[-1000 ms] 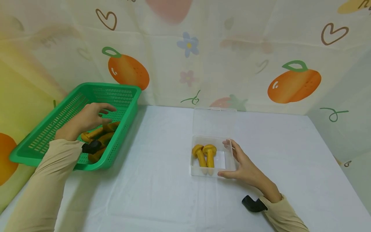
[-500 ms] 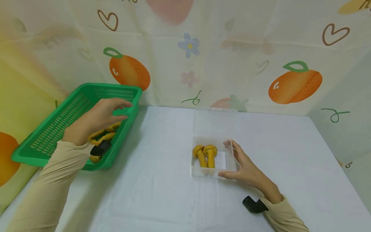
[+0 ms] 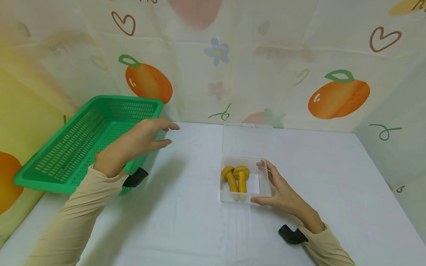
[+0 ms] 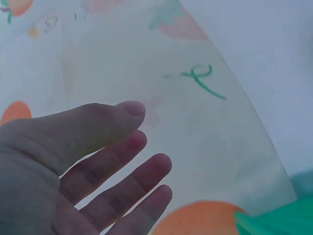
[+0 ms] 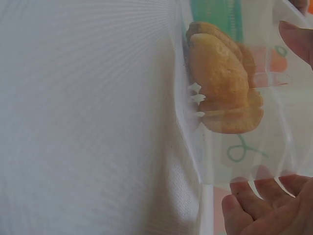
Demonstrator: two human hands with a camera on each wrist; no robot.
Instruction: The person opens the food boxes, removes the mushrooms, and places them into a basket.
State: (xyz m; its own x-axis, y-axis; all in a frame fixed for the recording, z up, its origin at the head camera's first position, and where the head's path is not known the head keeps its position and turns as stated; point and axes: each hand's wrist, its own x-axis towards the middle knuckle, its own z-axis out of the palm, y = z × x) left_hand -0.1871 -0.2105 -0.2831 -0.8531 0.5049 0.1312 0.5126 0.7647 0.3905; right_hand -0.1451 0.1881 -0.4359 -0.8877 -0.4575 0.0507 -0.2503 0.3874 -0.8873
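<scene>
My left hand hovers over the right side of the green basket, its fingers pointing right past the rim. In the left wrist view the thumb and fingers are extended and hold nothing. My right hand grips the right end of a clear plastic box, thumb at the front wall and fingers at the back. Two yellow-brown mushrooms lie side by side in the box's left part. The right wrist view shows mushrooms through the clear wall.
A clear lid lies flat behind the box. White cloth covers the table, and a printed curtain hangs behind it. My left wrist mostly hides the basket's contents; a bit of yellow-brown shows.
My left hand has risen out of the basket and moved right, over the rim, with nothing in it. My right hand, the box and the mushrooms in it have stayed put.
</scene>
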